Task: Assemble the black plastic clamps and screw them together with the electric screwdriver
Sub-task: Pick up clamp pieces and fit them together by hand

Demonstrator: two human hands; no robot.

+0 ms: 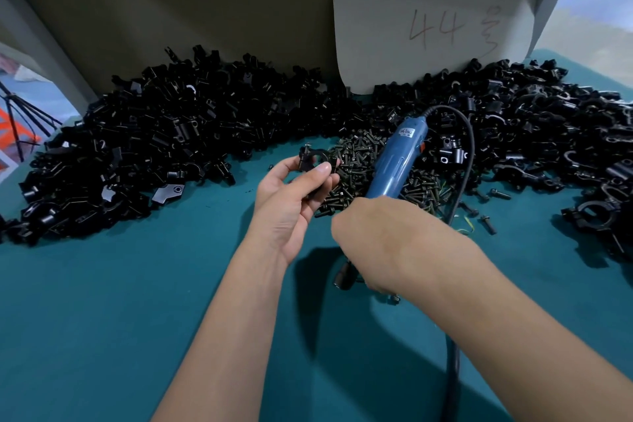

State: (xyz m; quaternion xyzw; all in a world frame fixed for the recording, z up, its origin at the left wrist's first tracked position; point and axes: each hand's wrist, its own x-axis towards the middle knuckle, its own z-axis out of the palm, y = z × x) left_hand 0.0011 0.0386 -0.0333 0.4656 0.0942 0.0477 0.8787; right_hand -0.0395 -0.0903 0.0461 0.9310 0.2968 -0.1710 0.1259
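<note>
While left hand (291,205) pinches clamp (317,161), screwdriver (394,161) sits right.

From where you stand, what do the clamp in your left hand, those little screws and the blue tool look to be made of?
Clamp: black plastic by its look, moulded, with a slight sheen.
Screws: probably metal, dark-coated, glinting on their heads and threads.
Electric screwdriver: blue plastic housing, smooth and semi-glossy, with a printed label near the cord end; its tip is hidden.

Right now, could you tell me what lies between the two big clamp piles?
In the head view, the screw heap lies between the left pile and right pile.
</note>
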